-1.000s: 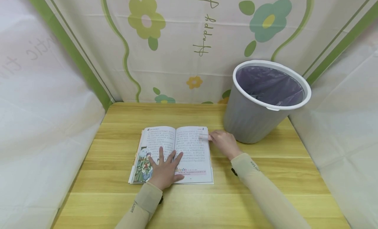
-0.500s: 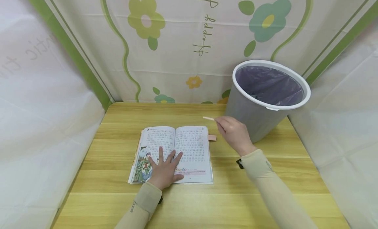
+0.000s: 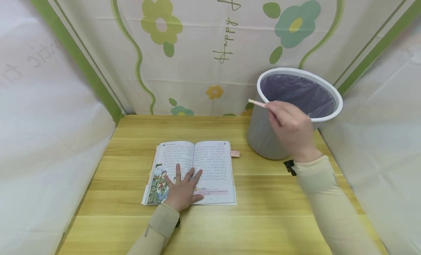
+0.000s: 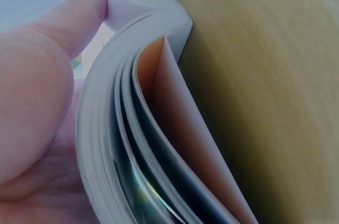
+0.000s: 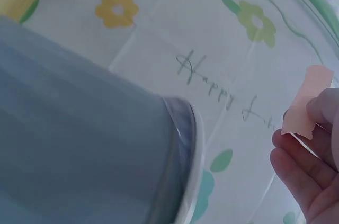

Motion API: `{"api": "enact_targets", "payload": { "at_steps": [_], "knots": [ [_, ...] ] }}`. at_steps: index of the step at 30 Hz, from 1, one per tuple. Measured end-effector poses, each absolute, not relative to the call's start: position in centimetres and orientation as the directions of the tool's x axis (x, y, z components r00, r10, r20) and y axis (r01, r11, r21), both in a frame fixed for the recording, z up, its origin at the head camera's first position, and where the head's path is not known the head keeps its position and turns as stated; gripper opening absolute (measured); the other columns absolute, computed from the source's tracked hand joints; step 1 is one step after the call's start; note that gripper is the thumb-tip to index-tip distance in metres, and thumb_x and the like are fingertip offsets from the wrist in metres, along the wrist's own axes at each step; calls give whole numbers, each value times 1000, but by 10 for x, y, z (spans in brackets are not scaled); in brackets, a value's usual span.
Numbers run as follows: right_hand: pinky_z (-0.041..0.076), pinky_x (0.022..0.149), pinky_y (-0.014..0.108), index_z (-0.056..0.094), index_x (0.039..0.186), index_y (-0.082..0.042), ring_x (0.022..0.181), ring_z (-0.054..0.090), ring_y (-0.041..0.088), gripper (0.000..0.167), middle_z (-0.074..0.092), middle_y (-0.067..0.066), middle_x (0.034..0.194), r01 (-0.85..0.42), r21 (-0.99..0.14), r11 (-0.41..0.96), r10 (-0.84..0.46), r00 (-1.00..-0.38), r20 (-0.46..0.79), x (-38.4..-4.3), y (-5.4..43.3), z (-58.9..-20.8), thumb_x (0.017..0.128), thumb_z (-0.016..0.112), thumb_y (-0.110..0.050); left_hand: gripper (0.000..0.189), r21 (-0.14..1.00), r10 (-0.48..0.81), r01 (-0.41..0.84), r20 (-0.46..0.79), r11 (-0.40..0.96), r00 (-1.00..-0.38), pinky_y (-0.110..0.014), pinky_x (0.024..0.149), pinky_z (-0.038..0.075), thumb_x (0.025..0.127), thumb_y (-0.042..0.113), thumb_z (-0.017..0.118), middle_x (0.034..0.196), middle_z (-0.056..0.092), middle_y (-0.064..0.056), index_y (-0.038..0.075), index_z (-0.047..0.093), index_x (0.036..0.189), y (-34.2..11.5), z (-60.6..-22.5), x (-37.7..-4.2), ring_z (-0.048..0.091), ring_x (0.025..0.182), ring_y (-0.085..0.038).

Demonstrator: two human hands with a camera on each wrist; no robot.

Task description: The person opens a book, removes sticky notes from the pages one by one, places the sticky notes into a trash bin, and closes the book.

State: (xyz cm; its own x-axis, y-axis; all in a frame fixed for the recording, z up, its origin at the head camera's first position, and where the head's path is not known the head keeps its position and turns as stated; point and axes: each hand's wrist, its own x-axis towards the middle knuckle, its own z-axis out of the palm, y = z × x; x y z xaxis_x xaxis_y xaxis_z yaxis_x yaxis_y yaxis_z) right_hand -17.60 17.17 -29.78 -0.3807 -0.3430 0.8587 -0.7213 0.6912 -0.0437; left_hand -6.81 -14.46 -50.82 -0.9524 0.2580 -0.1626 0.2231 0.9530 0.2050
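An open book (image 3: 210,171) lies on the wooden table, with printed text on both pages and a coloured picture at the lower left. My left hand (image 3: 181,192) rests on it near the spine, fingers spread. In the left wrist view the page edges (image 4: 98,144) curve beside my thumb. A pink sticky tab (image 3: 235,153) sticks out past the right page. Between thumb and fingers, my right hand (image 3: 292,128) pinches a pale pink sticky strip (image 5: 304,105). That hand is raised at the near rim of the trash bin (image 3: 264,134), overlapping it in the head view.
The grey bin has a white rim (image 3: 338,108) and a dark purple liner (image 3: 289,88), and stands at the table's back right. Behind the table (image 3: 131,138) hangs a flowered curtain (image 3: 190,64). White cloth (image 3: 49,119) borders both sides.
My right hand has moved from the book's right edge up and right to the bin, carrying the pink strip. A pink tab now shows at the page edge. My left hand stays on the book.
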Motion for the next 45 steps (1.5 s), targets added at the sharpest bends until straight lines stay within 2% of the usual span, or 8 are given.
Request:
{"api": "enact_targets", "payload": {
  "at_steps": [8,13,17,20,29,38,42,45],
  "knots": [
    [54,86,48,76,106,0,92,70,33,19,74,13,100,-674,-56,737,-289,-388,875,-186,198,-268,91,65,0,90,212,256,220,-160,952,-953,-87,94,2,80,63,70,160,31,-6,29,34,156,-145,-511,-68,-4,144,-54],
    [54,83,49,76,105,-1,90,70,33,18,75,12,98,-644,-59,763,-269,-399,877,-194,210,-259,92,63,-2,91,199,248,212,-176,957,-953,-86,94,1,80,64,68,161,29,-5,31,31,157,-145,-512,-69,-6,144,-53],
    [55,79,52,76,105,0,90,70,34,19,74,14,97,-609,-36,793,-293,-432,853,-202,221,-257,93,61,-3,91,201,245,209,-177,957,-953,-86,94,-1,81,63,69,161,29,-5,30,32,156,-145,-511,-69,-6,144,-54],
    [55,75,54,74,106,2,91,70,37,19,73,18,99,-585,-4,811,-332,-466,820,-209,229,-256,94,61,-3,91,201,244,207,-182,958,-953,-86,94,-1,81,63,69,161,29,-5,30,32,156,-145,-511,-69,-6,144,-54],
    [51,68,55,76,102,1,85,69,40,17,73,18,98,-514,-44,857,-306,-576,758,-230,250,-265,90,64,-1,90,201,247,210,-178,957,-953,-86,94,0,81,63,69,161,30,-6,29,33,156,-145,-510,-69,-5,144,-54],
    [47,64,59,75,104,2,77,66,45,19,73,21,96,-406,-68,911,-283,-738,612,-242,262,-270,91,62,-3,90,199,249,214,-174,956,-953,-86,94,1,81,63,69,161,29,-6,29,33,156,-145,-510,-69,-5,144,-54],
    [47,66,61,75,105,1,78,65,48,20,72,21,97,-383,-71,921,-280,-778,562,-248,266,-272,91,61,-3,90,199,249,214,-175,956,-952,-86,94,0,81,64,68,161,29,-5,29,32,156,-145,-510,-69,-5,144,-54],
    [47,64,61,74,105,1,74,64,49,21,72,24,92,-378,-63,924,-295,-806,512,-252,269,-274,89,61,-4,91,195,249,214,-176,957,-952,-86,94,0,81,64,68,161,29,-5,30,32,156,-145,-510,-69,-5,144,-54]
  ]
}}
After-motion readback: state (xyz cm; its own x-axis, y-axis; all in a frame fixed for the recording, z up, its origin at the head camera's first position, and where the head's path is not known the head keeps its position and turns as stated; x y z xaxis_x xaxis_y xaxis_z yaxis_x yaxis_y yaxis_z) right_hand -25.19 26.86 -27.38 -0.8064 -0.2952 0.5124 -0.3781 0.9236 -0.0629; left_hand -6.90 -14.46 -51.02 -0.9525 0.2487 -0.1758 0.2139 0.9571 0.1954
